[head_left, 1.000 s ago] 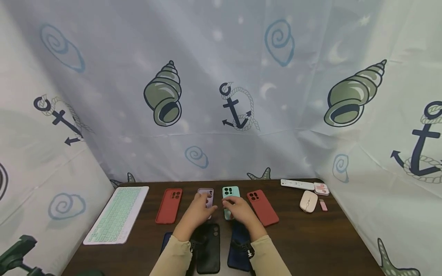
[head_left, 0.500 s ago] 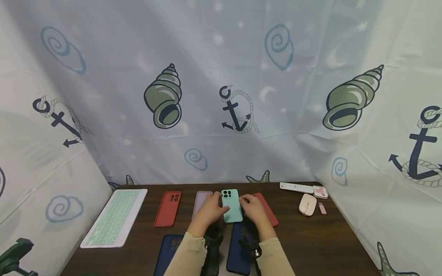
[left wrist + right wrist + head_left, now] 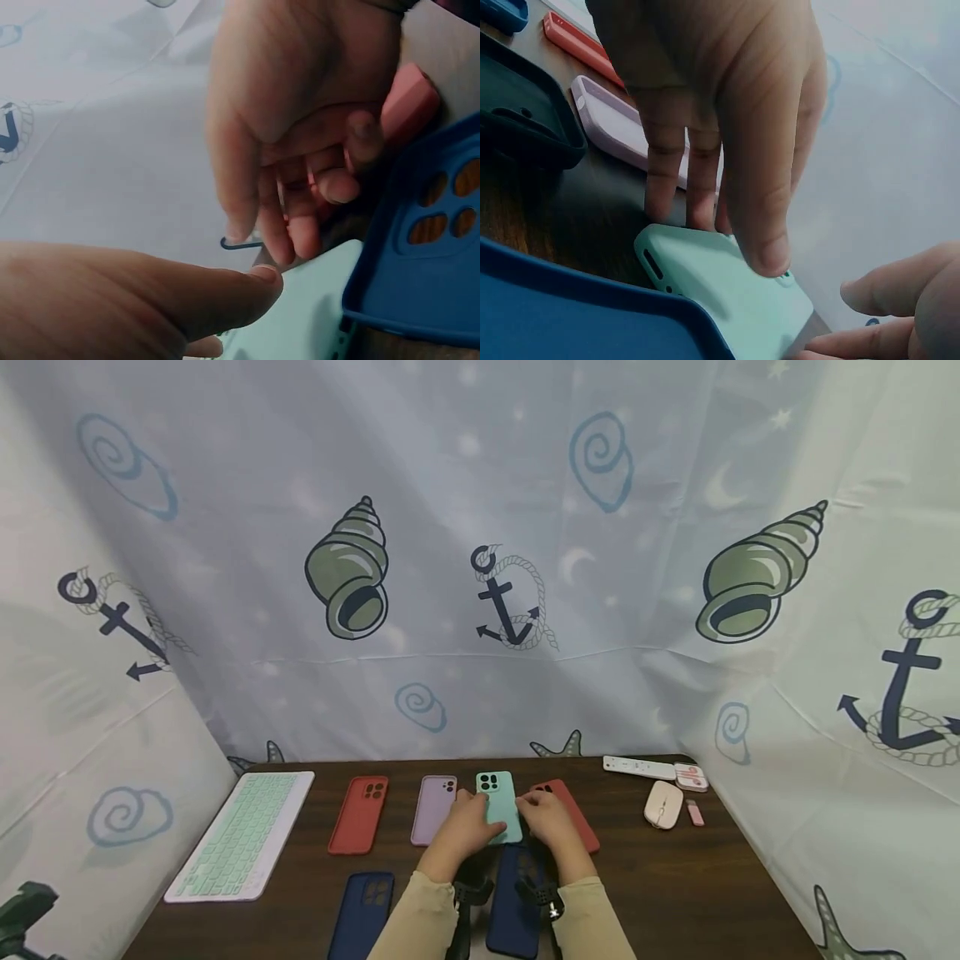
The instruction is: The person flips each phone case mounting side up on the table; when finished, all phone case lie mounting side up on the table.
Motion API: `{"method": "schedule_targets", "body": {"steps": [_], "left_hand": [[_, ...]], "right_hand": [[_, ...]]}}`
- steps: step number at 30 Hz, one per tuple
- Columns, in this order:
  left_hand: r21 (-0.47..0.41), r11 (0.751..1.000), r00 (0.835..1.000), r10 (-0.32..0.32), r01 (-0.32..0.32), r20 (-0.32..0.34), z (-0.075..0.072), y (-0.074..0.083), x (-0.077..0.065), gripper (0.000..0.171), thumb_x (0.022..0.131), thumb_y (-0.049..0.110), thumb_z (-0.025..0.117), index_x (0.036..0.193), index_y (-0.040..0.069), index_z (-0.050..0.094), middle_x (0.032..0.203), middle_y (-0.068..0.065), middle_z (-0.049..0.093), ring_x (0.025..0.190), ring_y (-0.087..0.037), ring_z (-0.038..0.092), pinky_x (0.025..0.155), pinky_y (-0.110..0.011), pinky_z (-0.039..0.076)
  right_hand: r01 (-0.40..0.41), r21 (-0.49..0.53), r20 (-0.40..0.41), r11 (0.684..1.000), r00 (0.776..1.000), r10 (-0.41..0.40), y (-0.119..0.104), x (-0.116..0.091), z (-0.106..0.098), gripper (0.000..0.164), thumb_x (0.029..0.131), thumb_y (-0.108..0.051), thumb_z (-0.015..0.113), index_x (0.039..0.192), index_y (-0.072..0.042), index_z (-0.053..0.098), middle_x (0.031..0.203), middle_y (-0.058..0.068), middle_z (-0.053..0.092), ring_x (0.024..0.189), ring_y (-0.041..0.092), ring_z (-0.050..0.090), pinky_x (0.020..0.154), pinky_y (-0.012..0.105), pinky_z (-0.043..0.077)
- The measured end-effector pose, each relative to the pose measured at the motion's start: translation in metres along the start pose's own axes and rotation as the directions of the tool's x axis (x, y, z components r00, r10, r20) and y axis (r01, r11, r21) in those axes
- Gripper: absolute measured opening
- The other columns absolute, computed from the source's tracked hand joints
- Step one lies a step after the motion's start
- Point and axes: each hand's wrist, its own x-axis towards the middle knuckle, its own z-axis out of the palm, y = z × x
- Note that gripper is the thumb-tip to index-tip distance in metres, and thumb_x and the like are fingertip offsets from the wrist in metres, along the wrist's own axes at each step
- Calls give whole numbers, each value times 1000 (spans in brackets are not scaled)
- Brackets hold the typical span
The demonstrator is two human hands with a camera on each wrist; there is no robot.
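A mint-green phone case [image 3: 506, 810] lies back-up on the table in the head view, its camera cutouts at the far end. My left hand [image 3: 462, 825] is at its left edge, with the thumb over the case; in the right wrist view, the fairly straight fingers of the left hand [image 3: 742, 97] reach down along the side of the mint case [image 3: 712, 274]. At the opposite edge is my right hand [image 3: 552, 820], fingers loosely bent, and they hang beside the case in the left wrist view. A navy phone case [image 3: 516, 902] lies just nearer, partly under the right wrist.
A lilac case [image 3: 433, 810] and two red cases [image 3: 358, 817] flank the mint one. Another navy case [image 3: 360, 914] and a dark case [image 3: 525, 112] lie nearer. A keyboard [image 3: 240, 835] stands left; a mouse [image 3: 663, 805] and white remote [image 3: 639, 767] are right.
My left hand has moved right, from over the lilac case to the mint case's left edge. My right hand has shifted from over the mint case to its right edge.
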Motion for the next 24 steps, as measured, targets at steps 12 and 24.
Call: {"method": "schedule_targets", "body": {"steps": [12, 24], "left_hand": [[64, 996, 996, 68, -64, -62, 7, -10, 0, 65, 79, 25, 87, 132, -4, 60, 119, -22, 51, 110, -35, 53, 93, -50, 48], [10, 996, 996, 88, -88, -18, 7, -16, -1, 68, 81, 24, 87, 136, -3, 58, 117, -19, 50, 108, -30, 52, 93, -48, 48]], "right_hand": [[21, -74, -4, 997, 1000, -21, -8, 1, 1, 35, 101, -33, 59, 116, -6, 75, 116, 12, 74, 104, 27, 67, 88, 48, 53], [29, -58, 11, 998, 1000, -29, -3, 1, 0, 36, 101, -35, 59, 117, -5, 73, 114, 11, 73, 99, 24, 67, 84, 46, 54]]}}
